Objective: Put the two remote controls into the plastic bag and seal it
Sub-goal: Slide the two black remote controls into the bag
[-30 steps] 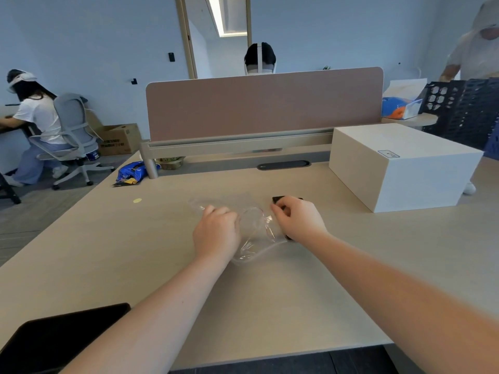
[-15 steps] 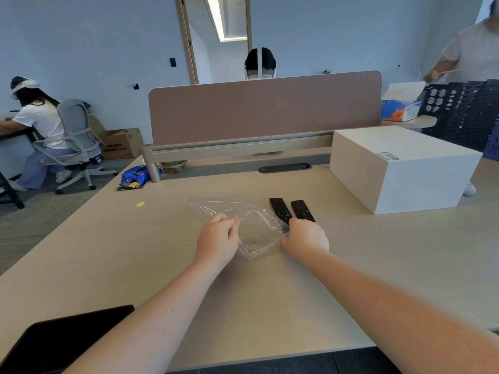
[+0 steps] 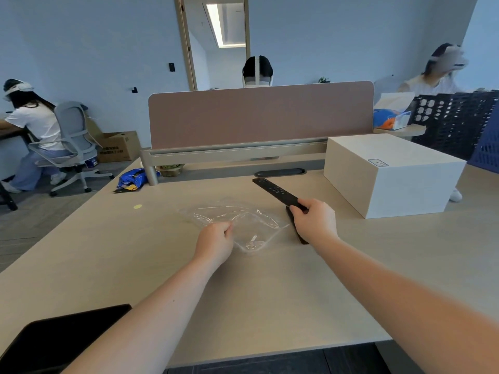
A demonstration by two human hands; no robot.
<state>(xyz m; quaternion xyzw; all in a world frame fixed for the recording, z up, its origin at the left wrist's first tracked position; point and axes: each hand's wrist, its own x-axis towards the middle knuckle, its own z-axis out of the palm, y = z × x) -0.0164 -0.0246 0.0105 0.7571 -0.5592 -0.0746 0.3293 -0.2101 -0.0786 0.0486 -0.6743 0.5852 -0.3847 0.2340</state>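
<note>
A clear plastic bag (image 3: 244, 225) lies crumpled on the light wooden desk (image 3: 270, 292). My left hand (image 3: 214, 242) pinches the bag's near left edge. My right hand (image 3: 314, 221) grips the near end of a black remote control (image 3: 276, 193), lifted off the desk and pointing away to the upper left. The second black remote control (image 3: 291, 218) lies flat on the desk under that hand, just right of the bag, mostly hidden.
A large white box (image 3: 391, 174) stands at the right. A brown divider panel (image 3: 259, 114) closes the desk's far side. A dark tablet (image 3: 54, 338) lies at the near left corner, a blue snack packet (image 3: 132, 179) at the far left. Other people sit around.
My right hand has picked up one remote and lifted it off the desk. My left hand has stayed on the bag's edge, which has been spread a little.
</note>
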